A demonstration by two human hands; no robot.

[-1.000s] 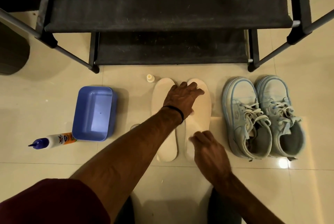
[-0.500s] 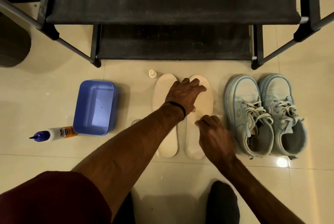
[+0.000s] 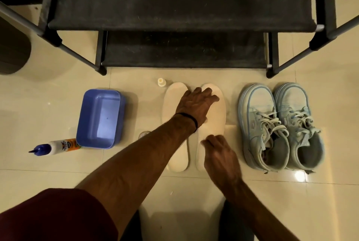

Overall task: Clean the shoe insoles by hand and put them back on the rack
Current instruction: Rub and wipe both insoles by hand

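Two insoles (image 3: 175, 124) lie side by side on the floor (image 3: 58, 89) before the rack (image 3: 174, 7), between a tub (image 3: 99, 118) and shoes (image 3: 281, 126). Left hand (image 3: 196, 104) rests on the right insole's front, fingers straight and spread. Right hand (image 3: 219, 155) is over its heel, fingers loosely bent; grip cannot be told.
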